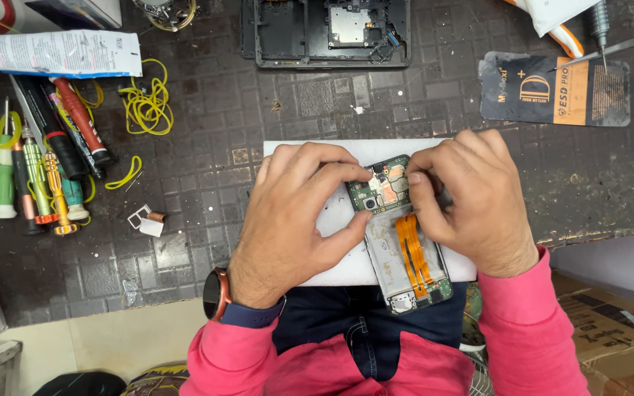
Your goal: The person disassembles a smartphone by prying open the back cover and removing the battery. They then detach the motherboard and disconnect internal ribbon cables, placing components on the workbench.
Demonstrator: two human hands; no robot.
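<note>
Scuffed dark mat [207, 147]; left hand [291, 213] and right hand [471, 198] fingers pinch an opened phone [405, 242] (orange ribbon cables).

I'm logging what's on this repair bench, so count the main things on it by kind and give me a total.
Opened phones: 2, one under both hands, one at the top edge
White foam pad: 1
Glue tube: 1
Flat printed packet: 1
Bunch of screwdrivers and pens: 1, too overlapped to count singly
Total: 6
</note>
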